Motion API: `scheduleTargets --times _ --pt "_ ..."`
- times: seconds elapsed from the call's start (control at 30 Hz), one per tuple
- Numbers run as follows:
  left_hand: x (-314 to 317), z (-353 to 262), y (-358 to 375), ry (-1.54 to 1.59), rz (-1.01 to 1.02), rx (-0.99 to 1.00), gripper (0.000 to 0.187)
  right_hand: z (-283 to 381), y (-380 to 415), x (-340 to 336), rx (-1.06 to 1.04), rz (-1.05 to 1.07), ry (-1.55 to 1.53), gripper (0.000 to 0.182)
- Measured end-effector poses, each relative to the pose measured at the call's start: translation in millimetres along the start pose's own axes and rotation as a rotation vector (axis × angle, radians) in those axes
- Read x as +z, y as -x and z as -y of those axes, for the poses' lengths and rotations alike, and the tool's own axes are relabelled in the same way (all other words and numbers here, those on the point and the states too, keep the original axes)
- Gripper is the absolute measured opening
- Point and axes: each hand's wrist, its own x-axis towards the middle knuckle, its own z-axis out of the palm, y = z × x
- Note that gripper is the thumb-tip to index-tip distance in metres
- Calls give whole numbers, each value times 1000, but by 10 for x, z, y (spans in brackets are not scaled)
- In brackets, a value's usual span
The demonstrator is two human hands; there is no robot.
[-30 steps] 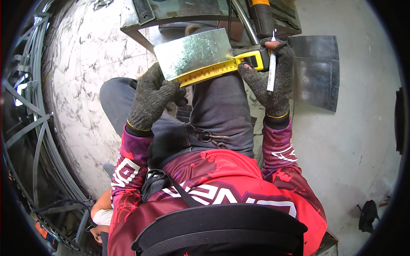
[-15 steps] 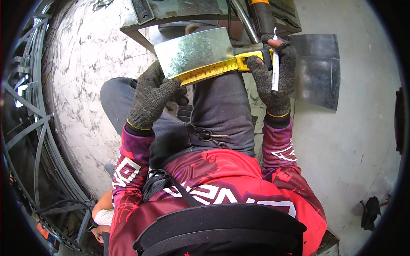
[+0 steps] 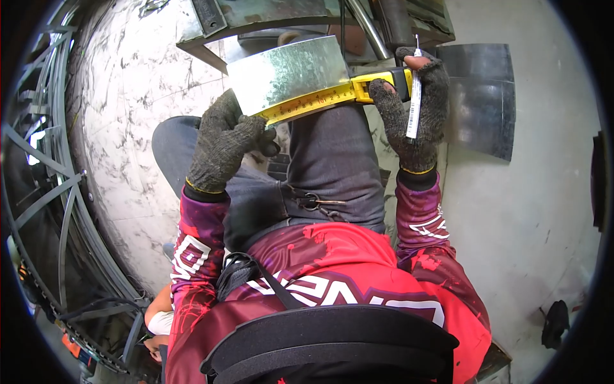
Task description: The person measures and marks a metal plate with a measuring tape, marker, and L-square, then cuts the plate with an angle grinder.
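A shiny galvanized metal plate (image 3: 288, 72) is held over my lap. My gloved left hand (image 3: 231, 136) is closed at its lower left corner, where the tape's end also lies; the exact grip is partly hidden. The yellow blade of a tape measure (image 3: 377, 86) runs along the plate's lower edge. In my gloved right hand (image 3: 419, 112) is the tape measure's case, at the plate's right end. A thin white marking pen (image 3: 414, 102) is also gripped there, upright between the fingers.
Ahead stands a metal workbench (image 3: 275, 27) with a dark flat bar (image 3: 210, 17) on it. Dark sheet metal (image 3: 480, 102) lies to the right. Long metal profiles (image 3: 70, 192) are stacked along the left. Another person's arm (image 3: 158, 313) shows at lower left.
The plate and the tape have shifted slightly up and left in view. My right hand has moved a little right. Both hands keep their grips.
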Motion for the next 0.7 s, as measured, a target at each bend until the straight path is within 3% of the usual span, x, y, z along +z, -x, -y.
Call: scheduleTargets --times 0.2,0.3,0.4,0.43,0.5,0.53,0.6,0.67,0.7 --pt "45 -79 7 -54 -24 -3 28 41 121 -29 15 6 -2 55" --pt "63 -67 8 2 -36 3 27 28 110 -27 4 6 7 52" --pt "45 -48 -3 -23 -30 7 29 179 149 -88 -116 -54 231 40" --pt "34 -57 2 -24 -33 8 29 271 215 -71 -100 -182 87 35" --pt "27 -86 11 -64 -1 -76 51 376 260 -136 -94 -321 -154 25" --pt "40 -93 9 -63 1 -76 51 525 491 -245 413 -174 -774 26" --pt "74 -99 10 -44 -21 -62 50 435 329 -301 -77 149 -316 27" --pt "79 -78 14 -7 -20 -35 40 369 463 -134 6 193 -458 27" --pt "80 -64 12 30 -22 -6 31 386 521 -64 218 148 -638 25"
